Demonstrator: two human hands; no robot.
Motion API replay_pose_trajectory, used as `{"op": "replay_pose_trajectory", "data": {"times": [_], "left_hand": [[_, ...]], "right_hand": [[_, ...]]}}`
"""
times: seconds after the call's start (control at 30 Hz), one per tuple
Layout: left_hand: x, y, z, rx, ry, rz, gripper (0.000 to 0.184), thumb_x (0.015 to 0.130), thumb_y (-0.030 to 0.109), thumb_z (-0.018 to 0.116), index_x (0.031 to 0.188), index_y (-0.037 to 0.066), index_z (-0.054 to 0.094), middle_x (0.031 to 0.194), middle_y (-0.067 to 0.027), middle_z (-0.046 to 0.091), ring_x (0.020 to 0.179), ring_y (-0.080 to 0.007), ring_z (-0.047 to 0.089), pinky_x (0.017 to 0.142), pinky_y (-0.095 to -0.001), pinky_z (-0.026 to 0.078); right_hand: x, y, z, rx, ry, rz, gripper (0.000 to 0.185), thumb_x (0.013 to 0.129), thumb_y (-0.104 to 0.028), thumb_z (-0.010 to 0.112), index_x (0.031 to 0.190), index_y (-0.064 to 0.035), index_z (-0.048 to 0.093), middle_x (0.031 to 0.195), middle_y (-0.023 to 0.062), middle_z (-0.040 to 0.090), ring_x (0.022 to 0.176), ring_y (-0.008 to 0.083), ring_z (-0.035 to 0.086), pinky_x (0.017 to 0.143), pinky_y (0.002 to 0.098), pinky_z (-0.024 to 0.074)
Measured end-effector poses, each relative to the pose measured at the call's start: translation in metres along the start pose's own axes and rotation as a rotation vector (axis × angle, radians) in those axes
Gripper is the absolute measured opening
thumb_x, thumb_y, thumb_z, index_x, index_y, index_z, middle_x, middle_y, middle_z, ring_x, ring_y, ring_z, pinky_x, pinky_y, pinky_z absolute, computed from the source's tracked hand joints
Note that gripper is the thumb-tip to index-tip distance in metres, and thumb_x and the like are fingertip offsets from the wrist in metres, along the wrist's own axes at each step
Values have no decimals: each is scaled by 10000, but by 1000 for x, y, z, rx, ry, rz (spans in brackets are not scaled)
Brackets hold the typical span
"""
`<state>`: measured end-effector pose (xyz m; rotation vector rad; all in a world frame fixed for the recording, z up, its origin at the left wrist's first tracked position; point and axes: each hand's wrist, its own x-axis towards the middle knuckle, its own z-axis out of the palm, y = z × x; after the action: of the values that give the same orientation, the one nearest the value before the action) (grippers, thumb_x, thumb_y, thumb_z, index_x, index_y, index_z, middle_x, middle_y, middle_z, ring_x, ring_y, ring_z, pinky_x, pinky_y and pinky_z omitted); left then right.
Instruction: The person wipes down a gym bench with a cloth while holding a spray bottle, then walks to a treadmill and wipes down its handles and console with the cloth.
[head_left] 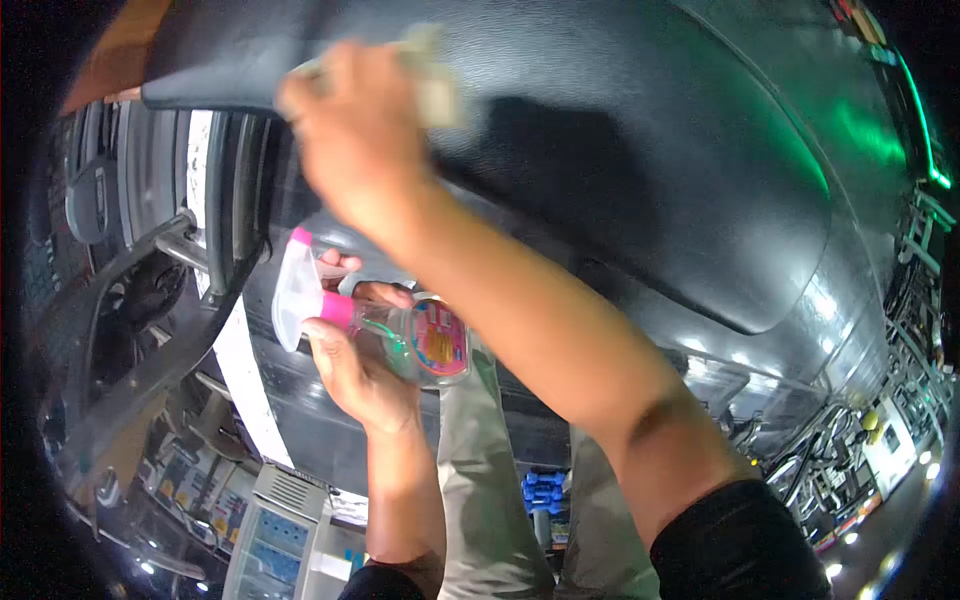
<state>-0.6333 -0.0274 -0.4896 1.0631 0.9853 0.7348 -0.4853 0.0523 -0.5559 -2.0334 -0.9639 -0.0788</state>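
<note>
From the head camera, I saw my two hands at one black padded surface (650, 60). Its near edge slanted from upper left to a rounded corner at lower right, and a seam curved along the far right side. My right hand (365, 130), blurred, was closed on one pale cloth (437, 90) above the pad's left part; I could not tell whether cloth and pad touched. To its right, the pad gave open room up to the corner. My left hand (365, 375) gripped one clear spray bottle (410, 330) around the neck, tilted on its side below the pad's edge, its nozzle head toward the left. A gap separated that head from a metal frame (195, 252). Below showed two trouser legs (480, 470) and, between them, blue objects (543, 492) too small to count.
</note>
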Motion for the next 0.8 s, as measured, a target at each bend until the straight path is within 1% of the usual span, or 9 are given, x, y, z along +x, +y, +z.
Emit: {"op": "replay_pose_trajectory", "data": {"times": [0.03,0.07,0.13,0.27,0.3,0.4,0.47,0.57,0.8], "left_hand": [[-1,-4,6,-10,-1,4,685,1090,545,369,1432,-42,456,1276,-135,571,870,-230,602,835,-402,495],[-5,-6,11,-17,7,4,688,1091,545,366,1433,-45,456,1276,-134,572,871,-228,600,834,-402,496],[-14,-14,24,-13,31,25,699,1089,551,361,1430,-52,458,1282,-137,572,876,-222,602,830,-405,499],[-37,-25,62,-19,24,32,703,1089,554,355,1438,-49,448,1267,-137,579,884,-228,604,824,-397,502],[-43,-27,69,-41,12,26,701,1090,552,357,1441,-48,446,1263,-134,578,885,-231,606,824,-396,503],[-56,-32,88,-106,7,5,717,1072,577,393,1434,-39,453,1259,-129,581,877,-239,617,815,-393,510],[-63,-32,94,-102,-8,-15,732,1061,594,411,1424,-40,457,1258,-131,581,869,-243,620,804,-393,512],[-71,-29,101,-51,-44,-62,748,1055,618,398,1394,-45,462,1240,-143,577,854,-249,622,782,-396,512],[-81,-14,114,105,-263,-84,736,1054,626,390,1307,-53,514,1164,-141,543,826,-251,628,780,-389,500]], "right_hand": [[5,-8,24,33,59,-70,161,878,-226,613,937,-145,740,1052,128,597,1055,328,529,903,475,408],[8,-10,36,69,27,-131,193,896,-240,594,953,-173,766,1064,113,597,1065,319,523,922,459,405],[7,0,19,70,-45,-177,179,864,-196,619,967,-199,766,1056,109,589,1065,327,541,912,461,440],[-10,48,-73,60,-124,-169,179,874,-185,620,992,-219,750,1044,123,587,1049,332,548,892,451,451],[-23,67,-100,61,-156,-173,179,869,-162,623,1002,-203,735,1052,137,581,1056,343,550,907,476,453],[-56,111,-200,-140,-340,-27,577,708,66,656,1215,-211,676,1192,155,565,1134,392,538,964,500,439],[-83,137,-259,-276,-300,69,576,699,103,618,1216,-147,654,1225,189,552,1177,418,523,993,520,427],[-133,175,-321,-395,-244,148,624,652,138,573,1212,-132,629,1221,190,504,1121,417,518,979,479,412],[-147,175,-321,-367,-153,181,679,645,126,549,1270,-133,604,1224,177,475,1130,396,478,1003,470,379]]}}
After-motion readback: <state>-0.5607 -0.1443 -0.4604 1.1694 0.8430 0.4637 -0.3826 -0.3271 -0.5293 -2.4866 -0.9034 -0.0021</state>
